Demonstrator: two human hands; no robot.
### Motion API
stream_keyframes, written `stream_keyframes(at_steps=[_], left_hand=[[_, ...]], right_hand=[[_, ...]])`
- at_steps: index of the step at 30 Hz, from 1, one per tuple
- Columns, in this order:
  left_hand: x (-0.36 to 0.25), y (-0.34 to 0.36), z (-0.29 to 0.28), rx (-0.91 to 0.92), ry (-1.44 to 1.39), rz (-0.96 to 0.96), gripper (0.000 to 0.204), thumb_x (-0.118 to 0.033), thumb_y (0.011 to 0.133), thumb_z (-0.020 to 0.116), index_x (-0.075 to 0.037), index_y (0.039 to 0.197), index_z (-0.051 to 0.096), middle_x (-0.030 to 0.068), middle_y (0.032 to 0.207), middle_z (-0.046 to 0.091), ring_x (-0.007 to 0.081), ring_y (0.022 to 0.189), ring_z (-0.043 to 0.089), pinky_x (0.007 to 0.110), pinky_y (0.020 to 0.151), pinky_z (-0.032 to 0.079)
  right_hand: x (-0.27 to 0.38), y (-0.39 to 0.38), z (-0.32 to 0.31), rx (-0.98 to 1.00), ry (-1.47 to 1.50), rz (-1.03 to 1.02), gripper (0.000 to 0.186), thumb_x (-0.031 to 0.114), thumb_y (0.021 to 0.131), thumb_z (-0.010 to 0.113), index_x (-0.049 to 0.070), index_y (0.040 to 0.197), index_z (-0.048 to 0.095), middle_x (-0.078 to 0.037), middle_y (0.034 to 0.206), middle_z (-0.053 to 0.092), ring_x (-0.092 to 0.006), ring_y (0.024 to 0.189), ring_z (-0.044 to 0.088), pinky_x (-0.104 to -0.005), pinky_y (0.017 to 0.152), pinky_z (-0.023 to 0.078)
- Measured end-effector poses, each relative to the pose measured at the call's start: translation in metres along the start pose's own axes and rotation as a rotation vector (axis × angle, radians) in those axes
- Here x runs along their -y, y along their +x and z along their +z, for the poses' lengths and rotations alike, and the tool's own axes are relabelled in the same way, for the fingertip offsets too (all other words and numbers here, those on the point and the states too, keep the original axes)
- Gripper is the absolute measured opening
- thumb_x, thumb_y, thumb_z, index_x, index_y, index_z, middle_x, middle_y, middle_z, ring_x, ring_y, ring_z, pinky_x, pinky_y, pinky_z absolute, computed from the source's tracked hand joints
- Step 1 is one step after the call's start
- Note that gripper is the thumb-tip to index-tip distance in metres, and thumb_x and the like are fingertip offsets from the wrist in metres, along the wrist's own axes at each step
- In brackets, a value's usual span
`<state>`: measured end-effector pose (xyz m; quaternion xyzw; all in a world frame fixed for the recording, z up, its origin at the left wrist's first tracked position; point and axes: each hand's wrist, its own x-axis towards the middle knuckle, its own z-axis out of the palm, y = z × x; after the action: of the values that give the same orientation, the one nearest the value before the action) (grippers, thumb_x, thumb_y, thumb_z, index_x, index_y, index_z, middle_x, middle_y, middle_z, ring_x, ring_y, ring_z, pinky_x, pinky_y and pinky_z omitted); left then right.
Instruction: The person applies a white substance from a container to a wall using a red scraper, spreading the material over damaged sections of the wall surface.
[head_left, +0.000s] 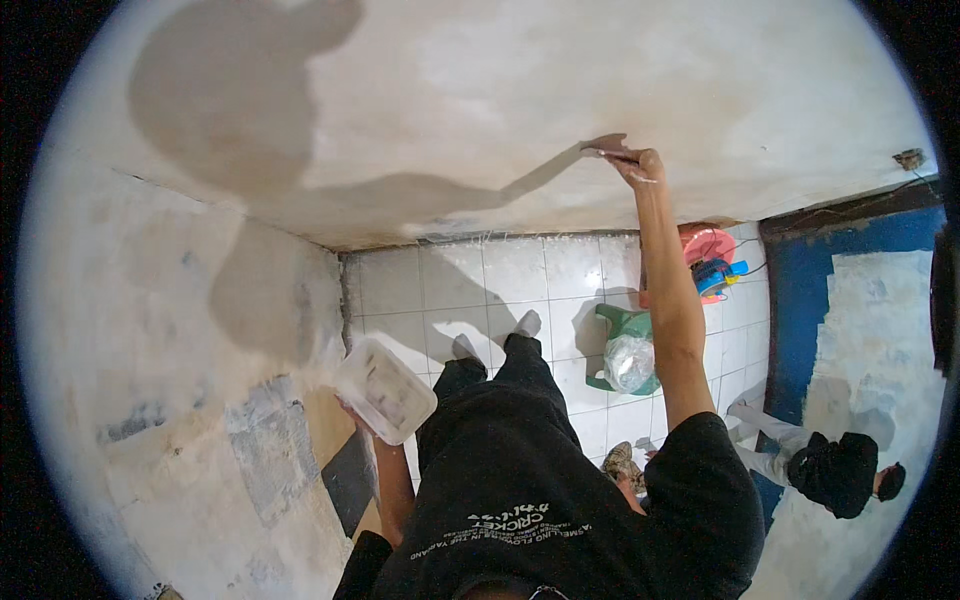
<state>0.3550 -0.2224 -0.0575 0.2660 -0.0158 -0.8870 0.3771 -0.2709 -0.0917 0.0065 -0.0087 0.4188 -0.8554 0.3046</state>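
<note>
My left hand (356, 412) grips a translucent white plastic tub (386, 390) from the side and below, with smears of whitish paste inside. Most of its fingers are hidden by the tub. Out ahead, my right arm stretches up to the wall (480, 100). In my right hand (638, 168), closed and marked with white paste, is a thin flat putty scraper (606, 147). Its blade is at or very near the patchy, plastered wall; I cannot tell if it touches. The arm's shadow reaches the blade.
White floor tiles (455, 275) lie underfoot. To the right stand a green container (628, 322) with a clear plastic bag (629, 362) and a pink basin (708, 244) beside a blue tool (712, 275). Another person (835, 472) is by the partly coated blue wall (800, 290).
</note>
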Motion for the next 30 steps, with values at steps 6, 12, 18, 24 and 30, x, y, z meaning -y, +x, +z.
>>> stream_keyframes(at_steps=[6, 12, 18, 24, 30], left_hand=[[0.02, 0.023, 0.002, 0.011, 0.041, -0.047, 0.044, -0.04, 0.081, 0.06, -0.009, 0.11, 0.049, 0.0057, 0.101, 0.053, 0.0219, 0.089, 0.051, 0.038, 0.073, 0.045], [0.04, 0.052, 0.003, 0.019, 0.171, -0.036, 0.054, -0.046, 0.083, 0.056, -0.008, 0.121, 0.048, 0.006, 0.111, 0.052, 0.0234, 0.101, 0.053, 0.039, 0.083, 0.049], [0.074, 0.061, 0.125, 0.551, 0.032, -0.259, 0.102, -0.082, 0.07, 0.047, -0.006, 0.138, 0.035, 0.0147, 0.132, 0.046, 0.0318, 0.117, 0.05, 0.049, 0.096, 0.045], [0.079, 0.071, 0.135, 0.561, 0.127, -0.152, 0.111, -0.084, 0.065, 0.051, -0.007, 0.143, 0.031, 0.0179, 0.139, 0.041, 0.0359, 0.123, 0.045, 0.053, 0.101, 0.042], [0.079, 0.073, 0.129, 0.575, 0.236, -0.234, 0.099, -0.067, 0.07, 0.061, -0.004, 0.141, 0.033, 0.0179, 0.135, 0.045, 0.0348, 0.121, 0.048, 0.049, 0.099, 0.044]], right_hand=[[0.075, -0.038, 0.061, 0.116, -0.292, -0.106, 0.029, 0.0, 0.086, 0.05, -0.024, 0.103, 0.047, -0.029, 0.112, 0.052, -0.0346, 0.104, 0.053, -0.0364, 0.098, 0.046], [0.119, -0.164, 0.178, 0.0, -1.742, -0.553, 0.027, -0.007, 0.09, 0.046, -0.019, 0.114, 0.047, -0.025, 0.11, 0.057, -0.0216, 0.099, 0.059, -0.026, 0.091, 0.049], [0.046, -0.262, 0.16, 0.376, -0.169, -0.228, 0.034, 0.008, 0.091, 0.051, -0.007, 0.121, 0.051, -0.014, 0.123, 0.056, -0.0229, 0.113, 0.054, -0.0373, 0.101, 0.041], [-0.07, -0.344, 0.205, 0.354, -1.205, -0.3, 0.033, 0.001, 0.086, 0.059, -0.005, 0.117, 0.052, -0.005, 0.087, 0.066, -0.0089, 0.07, 0.058, -0.0251, 0.057, 0.046], [-0.141, -0.35, 0.218, 0.243, -1.495, -0.369, 0.026, 0.004, 0.085, 0.053, -0.004, 0.11, 0.05, -0.025, 0.072, 0.061, -0.0423, 0.068, 0.063, -0.0415, 0.058, 0.049]])
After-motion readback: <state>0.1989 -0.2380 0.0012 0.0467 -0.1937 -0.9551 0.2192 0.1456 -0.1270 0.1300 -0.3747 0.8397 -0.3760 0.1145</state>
